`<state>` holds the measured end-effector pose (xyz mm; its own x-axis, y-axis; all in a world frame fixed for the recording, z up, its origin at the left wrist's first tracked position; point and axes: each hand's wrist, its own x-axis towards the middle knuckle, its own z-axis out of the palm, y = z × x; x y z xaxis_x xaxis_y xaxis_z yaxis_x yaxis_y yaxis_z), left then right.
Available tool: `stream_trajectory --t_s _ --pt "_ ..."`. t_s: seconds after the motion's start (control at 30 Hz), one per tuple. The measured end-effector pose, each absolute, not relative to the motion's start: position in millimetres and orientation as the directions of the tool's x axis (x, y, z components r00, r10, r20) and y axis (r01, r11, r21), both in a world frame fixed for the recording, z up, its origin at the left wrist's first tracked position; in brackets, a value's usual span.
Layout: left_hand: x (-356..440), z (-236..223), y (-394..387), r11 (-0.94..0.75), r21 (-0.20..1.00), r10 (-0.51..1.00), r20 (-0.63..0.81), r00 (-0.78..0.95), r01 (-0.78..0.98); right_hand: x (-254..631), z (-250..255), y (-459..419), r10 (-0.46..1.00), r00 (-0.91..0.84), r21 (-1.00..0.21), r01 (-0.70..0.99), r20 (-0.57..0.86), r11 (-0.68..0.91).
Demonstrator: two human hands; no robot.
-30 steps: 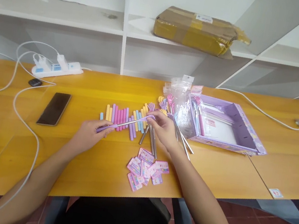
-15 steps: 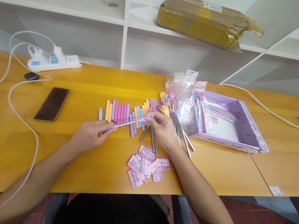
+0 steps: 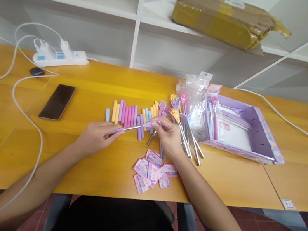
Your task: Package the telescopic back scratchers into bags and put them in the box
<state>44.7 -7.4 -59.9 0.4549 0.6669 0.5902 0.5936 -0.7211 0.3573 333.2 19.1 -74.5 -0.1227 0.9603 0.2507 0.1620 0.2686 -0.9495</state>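
Both my hands hold one telescopic back scratcher [image 3: 135,128] just above the yellow table [image 3: 94,82]. My left hand [image 3: 97,136] pinches its purple grip sleeve at the left end. My right hand [image 3: 168,133] pinches the purple claw end at the right. Behind it lies a row of several coloured grip sleeves [image 3: 129,114] in blue, yellow, pink and purple. Several more scratchers [image 3: 186,136] with metal shafts and coloured claws lie to the right of my right hand. A pile of small pink cards [image 3: 153,171] sits in front of my hands.
A purple open box [image 3: 253,132] and clear plastic bags [image 3: 196,103] lie at the right. A black phone [image 3: 57,101], a white power strip [image 3: 60,57] and white cables [image 3: 25,109] are at the left. A taped brown parcel [image 3: 226,19] rests on the white shelf behind.
The view has shifted slightly, so everything sits a little further right. My hands keep the same hold on the scratcher; they have hardly moved relative to the table.
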Motion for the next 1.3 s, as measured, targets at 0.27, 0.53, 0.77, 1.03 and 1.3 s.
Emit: stream_trajectory --t_s 0.27,0.53,0.77,1.03,1.3 --pt "52 -64 -11 -0.714 0.371 0.676 0.587 0.446 0.594 330 -88 20 0.970 -0.130 -0.969 0.111 0.205 0.220" --pt "37 -48 6 -0.652 0.327 0.737 0.484 0.471 0.684 338 -31 22 0.827 -0.314 -0.721 0.407 0.466 0.561" --pt "46 -18 -8 -0.668 0.068 0.690 0.428 0.583 0.741 349 -12 0 0.638 -0.587 -0.183 0.648 0.499 0.739" --pt "33 -15 -17 -0.645 -0.116 0.624 0.491 0.608 0.756 368 -22 -10 0.594 -0.558 -0.056 0.700 0.579 0.712" --pt "-126 -18 -14 -0.606 0.117 0.728 0.480 0.489 0.787 568 -51 -40 0.648 -0.220 -0.148 0.874 0.729 0.463"
